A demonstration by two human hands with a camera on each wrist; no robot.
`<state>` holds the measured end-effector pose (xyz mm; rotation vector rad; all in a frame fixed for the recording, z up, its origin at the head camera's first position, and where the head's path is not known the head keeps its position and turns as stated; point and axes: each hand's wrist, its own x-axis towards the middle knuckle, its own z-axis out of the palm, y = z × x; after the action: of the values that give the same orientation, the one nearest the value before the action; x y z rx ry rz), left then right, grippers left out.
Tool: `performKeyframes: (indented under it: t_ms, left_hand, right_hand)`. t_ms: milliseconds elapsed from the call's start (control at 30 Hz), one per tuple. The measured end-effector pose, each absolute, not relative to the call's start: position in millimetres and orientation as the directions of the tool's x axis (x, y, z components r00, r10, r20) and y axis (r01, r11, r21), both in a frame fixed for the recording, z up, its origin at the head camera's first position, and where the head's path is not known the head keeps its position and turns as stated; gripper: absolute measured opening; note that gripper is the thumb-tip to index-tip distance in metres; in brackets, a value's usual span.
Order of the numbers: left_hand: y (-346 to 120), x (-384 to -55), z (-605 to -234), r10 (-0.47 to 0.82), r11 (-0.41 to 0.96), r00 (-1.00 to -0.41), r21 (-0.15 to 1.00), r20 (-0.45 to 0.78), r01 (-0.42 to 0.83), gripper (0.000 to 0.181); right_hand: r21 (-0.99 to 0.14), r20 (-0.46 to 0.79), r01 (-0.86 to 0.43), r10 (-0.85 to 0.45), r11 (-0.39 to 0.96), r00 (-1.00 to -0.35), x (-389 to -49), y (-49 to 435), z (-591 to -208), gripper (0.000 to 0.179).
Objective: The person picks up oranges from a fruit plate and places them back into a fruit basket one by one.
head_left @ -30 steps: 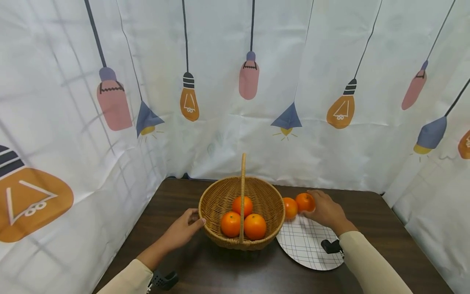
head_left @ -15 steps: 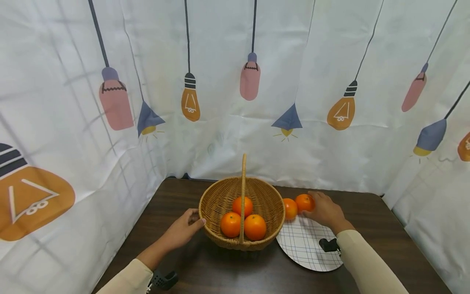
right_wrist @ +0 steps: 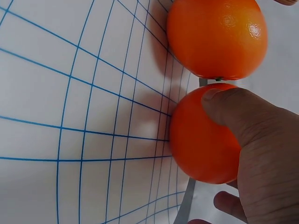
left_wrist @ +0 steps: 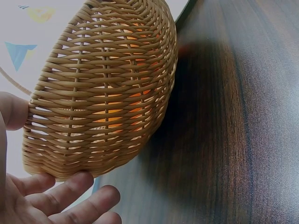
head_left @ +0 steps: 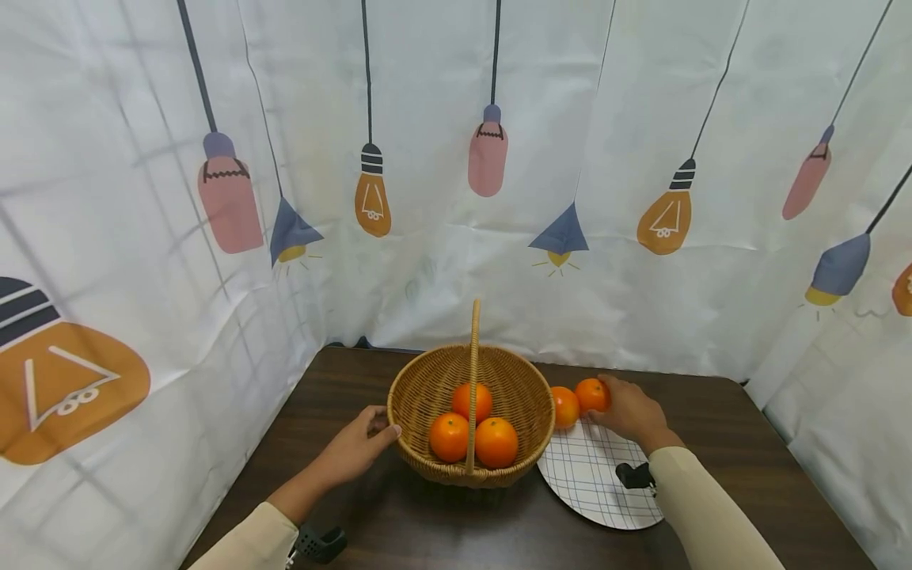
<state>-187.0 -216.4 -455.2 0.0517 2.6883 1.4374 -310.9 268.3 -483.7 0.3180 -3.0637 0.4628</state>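
At the table's middle stands a wicker basket point(head_left: 514, 388) with a tall handle and three oranges point(head_left: 496, 442) inside. My left hand point(head_left: 355, 450) holds its left side; in the left wrist view the thumb point(left_wrist: 14, 111) is at the rim and fingertips touch the outer weave. To the right, a round white plate point(head_left: 594, 491) with a blue grid carries two oranges at its far edge. My right hand point(head_left: 630, 413) grips the right-hand orange point(right_wrist: 201, 140), thumb on its skin, other fingers partly hidden behind it. The second orange point(right_wrist: 217, 37) sits beside it.
The dark wooden table point(head_left: 442, 530) reaches back to a white curtain point(head_left: 427, 269) printed with lamps and bulbs. The basket's right side overlaps the plate's left edge in the head view. Black devices point(head_left: 322, 546) are strapped at both wrists.
The head view has shifted slightly. My right forearm has moved a little to the left, with the hand still at the same orange. The left hand and basket stay put.
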Motion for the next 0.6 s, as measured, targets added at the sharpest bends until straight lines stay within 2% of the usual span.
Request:
performKeyframes:
  t_ms: [600]
  left_hand:
    - [-217.0,-188.3,-455.5,0.082,0.554,-0.995,0.833,-0.06,-0.004,0.06]
  right_hand:
    - [-0.288,0.125,-0.221,-0.192,0.932,-0.973,-303.7,275.1,-474.3,0.085]
